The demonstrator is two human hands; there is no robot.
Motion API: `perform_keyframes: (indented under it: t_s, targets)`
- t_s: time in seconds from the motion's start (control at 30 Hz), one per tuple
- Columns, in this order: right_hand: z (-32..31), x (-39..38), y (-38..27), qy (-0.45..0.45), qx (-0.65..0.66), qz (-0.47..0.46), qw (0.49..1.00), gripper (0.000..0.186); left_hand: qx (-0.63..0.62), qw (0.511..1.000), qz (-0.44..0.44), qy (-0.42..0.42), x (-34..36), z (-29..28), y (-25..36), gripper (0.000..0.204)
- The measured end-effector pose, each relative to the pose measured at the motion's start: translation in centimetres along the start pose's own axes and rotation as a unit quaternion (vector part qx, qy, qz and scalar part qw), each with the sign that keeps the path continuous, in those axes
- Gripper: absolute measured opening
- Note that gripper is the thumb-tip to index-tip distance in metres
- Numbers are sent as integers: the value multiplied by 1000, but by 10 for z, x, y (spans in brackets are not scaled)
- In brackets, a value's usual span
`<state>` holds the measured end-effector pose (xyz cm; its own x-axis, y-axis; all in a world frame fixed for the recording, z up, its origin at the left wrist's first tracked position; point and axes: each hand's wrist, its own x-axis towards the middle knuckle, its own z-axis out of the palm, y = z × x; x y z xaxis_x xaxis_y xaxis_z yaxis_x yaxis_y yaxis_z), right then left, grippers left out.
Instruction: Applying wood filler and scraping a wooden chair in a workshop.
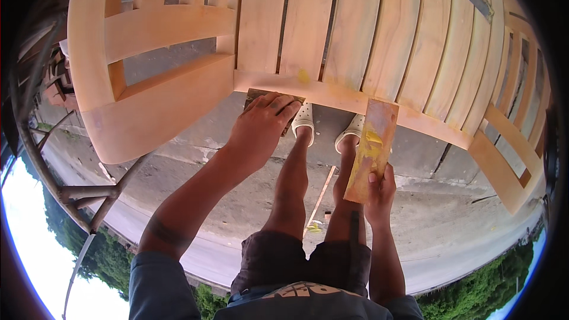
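My left hand (265, 120) grips a flat, dark brown mottled piece (255, 95), its fingers lying across the top. That piece is at the front edge of a pale wooden slatted bench (308, 21); whether it touches the wood I cannot tell. In my right hand (381, 191) is a rectangular board (372, 151) smeared with yellow paste, thumb on its face and fingers behind. Its far end overlaps the bench's front rail in view. A yellow patch (303, 76) marks that rail, just right of my left hand.
A dark grey flat strip (475, 0) lies on the slats at the far right. Slatted armrests (169, 34) rise at both ends of the bench. Bent metal bars (89, 192) stand on the left. My feet in white clogs (303, 118) are on the concrete ground (228, 201).
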<state>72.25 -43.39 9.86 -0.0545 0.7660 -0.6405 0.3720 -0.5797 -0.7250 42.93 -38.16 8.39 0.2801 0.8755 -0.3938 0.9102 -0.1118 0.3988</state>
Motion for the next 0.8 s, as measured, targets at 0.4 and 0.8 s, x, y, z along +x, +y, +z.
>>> perform_keyframes:
  t_s: [0.4, 0.8]
  targets:
    - [-1, -9, 11, 3, 34, -4, 999, 23, -96, 980, -61, -165, 25, -25, 10, 53]
    - [-16, -19, 27, 17, 26, 27, 999, 23, -101, 984, -49, -137, 33, -24, 17, 54]
